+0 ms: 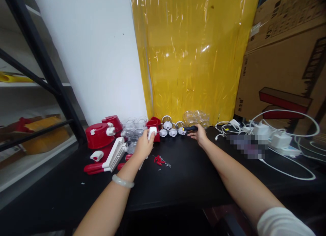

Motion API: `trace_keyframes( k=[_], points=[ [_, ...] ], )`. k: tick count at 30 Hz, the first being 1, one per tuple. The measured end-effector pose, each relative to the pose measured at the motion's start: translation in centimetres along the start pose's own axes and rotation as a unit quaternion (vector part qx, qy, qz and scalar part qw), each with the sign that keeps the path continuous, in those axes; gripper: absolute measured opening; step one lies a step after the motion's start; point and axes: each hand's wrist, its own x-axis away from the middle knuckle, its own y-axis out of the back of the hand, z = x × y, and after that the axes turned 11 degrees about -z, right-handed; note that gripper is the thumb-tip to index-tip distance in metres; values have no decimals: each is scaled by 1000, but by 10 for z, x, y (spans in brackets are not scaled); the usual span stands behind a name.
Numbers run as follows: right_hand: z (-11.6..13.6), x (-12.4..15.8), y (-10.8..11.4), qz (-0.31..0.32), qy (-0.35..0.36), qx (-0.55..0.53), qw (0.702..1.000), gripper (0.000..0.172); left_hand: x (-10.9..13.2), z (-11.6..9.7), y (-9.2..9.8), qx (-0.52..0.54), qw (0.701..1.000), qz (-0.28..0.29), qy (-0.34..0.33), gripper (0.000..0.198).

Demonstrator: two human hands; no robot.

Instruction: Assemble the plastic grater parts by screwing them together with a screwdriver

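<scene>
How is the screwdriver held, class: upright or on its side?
On its side: the screwdriver runs sideways from its black handle in the right hand toward the white part in the left hand.

Slim black-and-yellow screwdriver (pixel 191 128); small rounded white plastic piece (pixel 152 131); round red-and-white plastic housing (pixel 98 137); translucent yellow plastic curtain (pixel 191 59).

This is a workshop corner: a screwdriver (pixel 190 128) above a black table (pixel 188 181), small loose parts (pixel 159 159), grouped clear cups (pixel 134 123), a yellow plastic sheet (pixel 193 66), a big cardboard box (pixel 277 66), and shelves (pixel 20 84) whose dim contents are hard to make out.
</scene>
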Motion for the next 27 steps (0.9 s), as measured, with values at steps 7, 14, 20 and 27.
trace_keyframes(
  k=[7,14,20,27],
  points=[
    [-4,-1,-1,9,55,-14,998,8,-1,1,-1,-5,1000,-18,-3,47],
    [-4,-1,-2,-15,85,0,996,7,0,0,-1,5,1000,-10,-4,44],
    [-8,-7,-2,-20,100,-3,995,8,0,0,-1,-2,1000,-14,-2,47],
    [-13,-14,0,-30,144,4,989,19,-1,0,0,-7,1000,-19,-7,46]
  ],
)
